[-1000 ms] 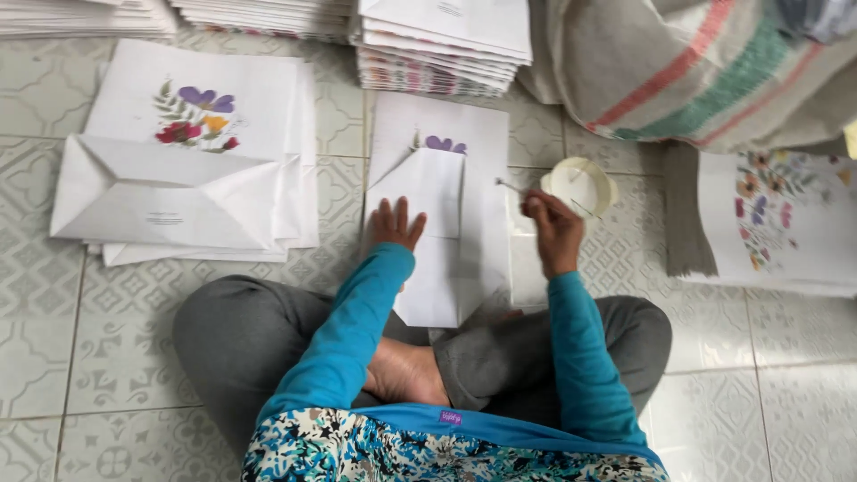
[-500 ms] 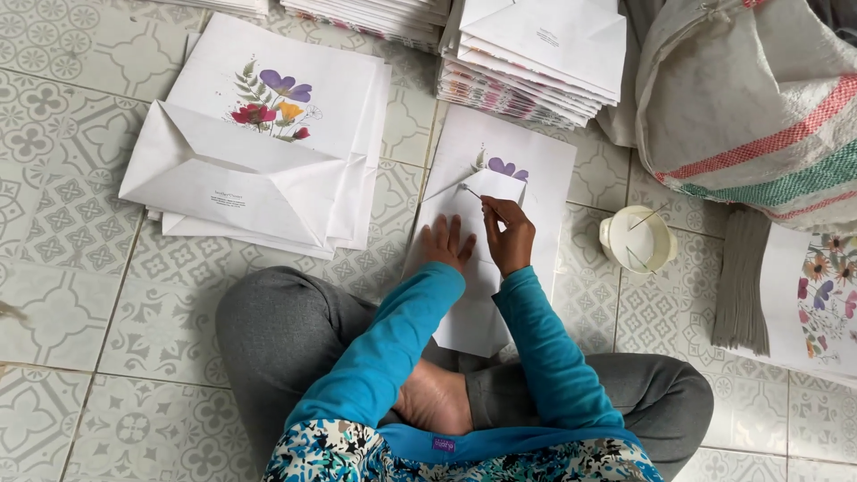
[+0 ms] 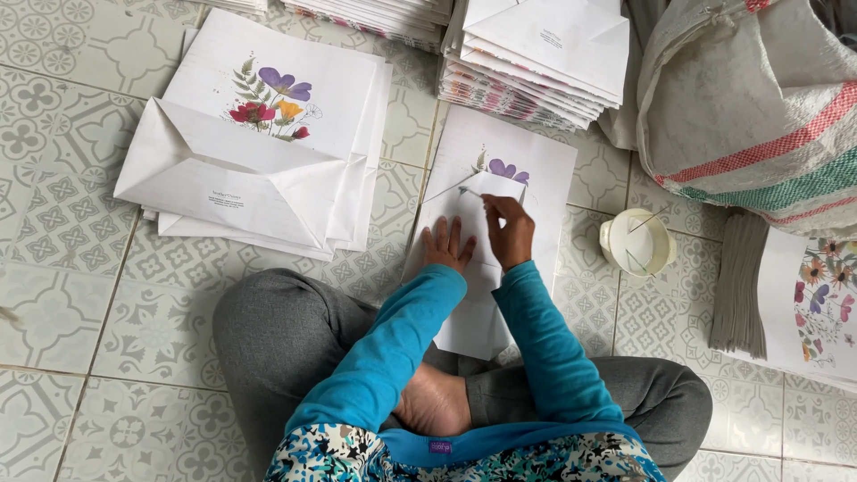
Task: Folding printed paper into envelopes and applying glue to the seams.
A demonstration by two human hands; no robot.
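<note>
A person in long blue sleeves sits cross-legged on a pale patterned tile floor (image 3: 71,295). In front of the knees lies a white paper bag with purple flowers printed near its far end (image 3: 500,223). The left hand (image 3: 446,245) lies flat on the bag with its fingers spread wide; it holds nothing and just presses down on the paper. The right hand (image 3: 511,230) is just to the right of it, with fingers pinched around a thin little stick (image 3: 470,191). The tip of the stick touches the folded flap of the bag, near the purple flowers.

To the right of the bag stands a small round cream cup (image 3: 637,241) on the floor. Farther right is a big woven sack with red and green stripes (image 3: 759,98). To the left lies a pile of white paper bags with red, purple and yellow flowers (image 3: 259,143). At the far side sits a tall stack of folded white bags (image 3: 544,54).
</note>
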